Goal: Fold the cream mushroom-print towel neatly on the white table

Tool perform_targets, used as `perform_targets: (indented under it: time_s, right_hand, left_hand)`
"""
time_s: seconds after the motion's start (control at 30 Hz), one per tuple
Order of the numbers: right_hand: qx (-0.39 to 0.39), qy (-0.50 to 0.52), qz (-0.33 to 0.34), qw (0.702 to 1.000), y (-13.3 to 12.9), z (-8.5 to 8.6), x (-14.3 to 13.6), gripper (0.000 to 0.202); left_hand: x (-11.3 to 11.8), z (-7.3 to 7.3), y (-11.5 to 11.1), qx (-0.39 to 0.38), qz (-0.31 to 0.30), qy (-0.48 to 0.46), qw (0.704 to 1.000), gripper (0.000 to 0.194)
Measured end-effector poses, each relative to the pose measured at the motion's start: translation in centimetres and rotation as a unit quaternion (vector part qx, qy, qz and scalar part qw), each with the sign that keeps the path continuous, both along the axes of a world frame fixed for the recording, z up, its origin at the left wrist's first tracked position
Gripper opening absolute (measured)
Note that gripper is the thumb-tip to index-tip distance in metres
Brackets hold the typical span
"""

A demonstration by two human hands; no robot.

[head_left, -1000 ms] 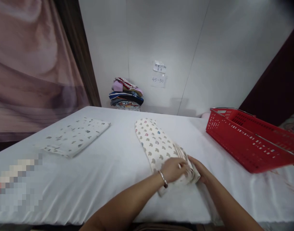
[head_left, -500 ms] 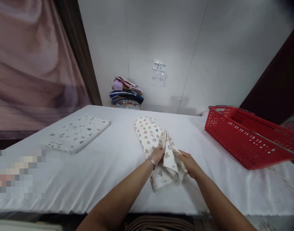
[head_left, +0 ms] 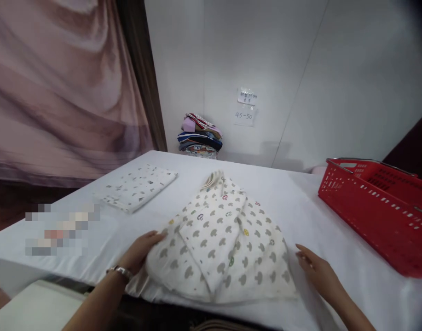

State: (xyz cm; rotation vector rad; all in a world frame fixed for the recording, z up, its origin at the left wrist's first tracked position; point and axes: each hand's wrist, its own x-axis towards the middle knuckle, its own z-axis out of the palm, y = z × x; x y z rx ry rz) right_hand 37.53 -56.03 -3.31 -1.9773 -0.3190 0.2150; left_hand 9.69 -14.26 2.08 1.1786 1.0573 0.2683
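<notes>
- Cloth (head_left: 217,239) is off-white, lots of grey-brown mushrooms plus a few coloured ones, spread in a creased fan, far tip layered up
- It's on the white table (head_left: 280,184) between the hands: left hand (head_left: 141,250) has fingertips at its left edge, can't tell if pinching; right hand (head_left: 317,273) is loose and released, just off the right edge
- Narrow end points at the wall (head_left: 286,69), long axis roughly front to back

At one table (head_left: 276,184), two hands (head_left: 140,253) (head_left: 317,273), two printed cloths (head_left: 221,239) (head_left: 138,186), one bracelet (head_left: 119,271) and one red basket (head_left: 372,216) are counted, while one pile of folded fabrics (head_left: 200,138) is seen behind it and two paper signs (head_left: 247,97) (head_left: 244,116) above it.
</notes>
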Motion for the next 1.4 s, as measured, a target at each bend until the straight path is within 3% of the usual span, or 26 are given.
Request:
perform_targets:
  time_s: [0.07,0.13,0.2,0.3,0.37,0.47,0.57,0.67,0.7,0.77,0.83,0.87,0.9,1.0,1.07,1.13,1.2,1.3,1.4]
  right_hand:
    - [-0.006,-0.062,0.015,0.998,2.0,1.2,0.2,0.031]
    - [0.013,-0.056,0.068,0.996,5.3,2.8,-0.5,0.033]
    - [0.026,-0.020,0.152,0.988,9.4,4.1,-2.3,0.038]
    - [0.012,-0.030,0.305,0.952,15.4,5.2,-6.9,0.051]
    - [0.016,-0.049,0.382,0.923,18.5,5.0,-10.0,0.060]
    - [0.059,-0.049,0.413,0.908,21.8,3.7,-13.1,0.065]
    - [0.107,-0.015,0.390,0.914,23.6,2.5,-13.1,0.041]
    - [0.113,0.048,0.361,0.925,23.1,3.5,-9.3,0.007]
    - [0.114,0.077,0.341,0.930,22.1,4.3,-7.2,0.005]
    - [0.189,0.105,0.207,0.954,19.0,6.2,-2.0,0.012]
    - [0.304,0.065,0.051,0.949,14.6,7.6,3.4,0.019]
    - [0.317,0.038,-0.005,0.948,12.1,7.8,5.6,0.023]
    - [0.295,0.005,-0.085,0.952,9.6,7.7,7.2,0.028]
    - [0.080,-0.103,-0.211,0.969,3.7,6.0,8.5,0.049]
    - [-0.002,-0.161,-0.200,0.966,2.1,4.6,6.8,0.053]
    - [-0.017,-0.152,-0.115,0.982,2.4,3.4,4.3,0.049]
    - [-0.011,-0.108,0.001,0.994,4.2,2.8,1.8,0.042]
    - [-0.008,-0.106,0.158,0.982,8.2,2.8,-0.7,0.031]
    - [-0.022,-0.159,0.236,0.959,12.7,3.2,-1.2,0.029]
  left_hand:
    - [-0.5,-1.1,-0.8,-0.042,0.012,-0.019,0.999,0.016]
    - [-0.4,-1.2,-1.4,-0.094,0.019,-0.054,0.994,0.020]
    - [0.0,-0.8,-1.8,-0.143,0.022,-0.089,0.986,0.031]
    - [0.5,-0.6,-2.3,-0.176,0.031,-0.120,0.977,0.035]
    - [0.7,-0.8,-2.8,-0.201,0.020,-0.127,0.971,0.036]
    - [1.0,-1.3,-3.6,-0.220,-0.012,-0.143,0.965,0.035]
    - [1.2,-1.3,-4.0,-0.174,0.008,-0.156,0.972,0.027]
    - [1.3,-1.1,-3.9,-0.131,0.031,-0.155,0.979,0.022]
    - [1.3,-1.1,-3.9,-0.125,0.032,-0.157,0.979,0.021]
    - [1.5,-1.1,-4.0,-0.123,0.022,-0.167,0.978,0.020]
    - [1.9,-1.0,-4.5,-0.131,0.004,-0.181,0.975,0.020]
    - [2.2,-1.0,-5.0,-0.138,-0.008,-0.187,0.973,0.020]
    - [2.6,-1.0,-5.5,-0.145,-0.019,-0.194,0.970,0.020]
    - [4.0,-1.1,-7.5,-0.163,-0.048,-0.212,0.962,0.022]
    - [5.0,-1.2,-8.5,-0.170,-0.062,-0.220,0.958,0.023]
    - [5.8,-1.2,-9.1,-0.174,-0.076,-0.221,0.957,0.024]
    - [6.2,-0.8,-9.2,-0.169,-0.088,-0.221,0.956,0.025]
    - [6.0,0.6,-8.3,-0.144,-0.098,-0.235,0.956,0.025]
    - [4.5,2.1,-6.9,-0.134,-0.096,-0.247,0.955,0.028]
